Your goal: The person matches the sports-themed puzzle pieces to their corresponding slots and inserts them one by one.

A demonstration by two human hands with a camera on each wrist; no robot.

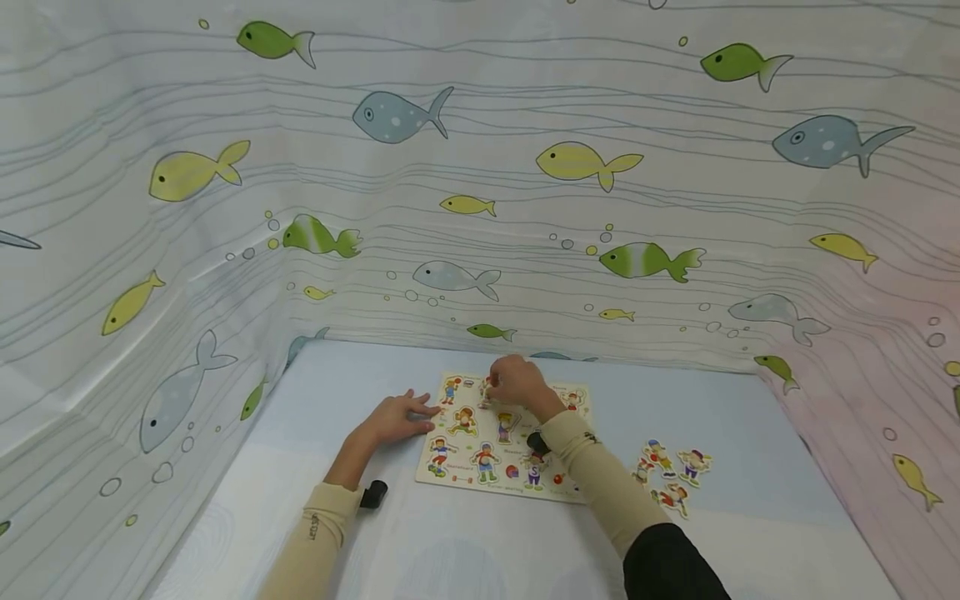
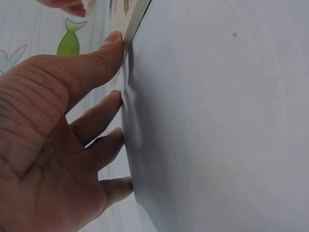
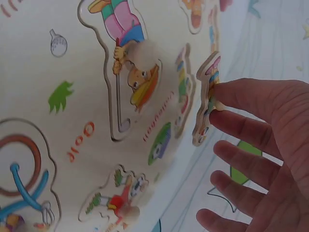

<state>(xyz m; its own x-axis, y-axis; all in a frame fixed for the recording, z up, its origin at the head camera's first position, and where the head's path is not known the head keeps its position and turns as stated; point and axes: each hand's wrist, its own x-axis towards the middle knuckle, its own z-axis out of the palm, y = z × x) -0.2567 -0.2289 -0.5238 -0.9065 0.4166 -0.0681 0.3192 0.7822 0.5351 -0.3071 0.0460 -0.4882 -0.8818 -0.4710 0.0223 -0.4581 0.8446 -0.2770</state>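
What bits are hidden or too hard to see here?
Head view: the right sleeve hides the board's near right corner.
Head view: some printed words are too small to read.
Right wrist view: the right hand covers part of the piece.
Left wrist view: frame edges cut off much of the board and part of the left hand.

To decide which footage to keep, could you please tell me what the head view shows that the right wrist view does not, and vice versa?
Only the head view: loose puzzle pieces to the right of the sports puzzle board, and both beige sleeves.
Only the right wrist view: legible "Golf" label and "Volleyball" label, plus the wooden edge of the held puzzle piece.
Both: the right hand, the board and the fish-print backdrop.
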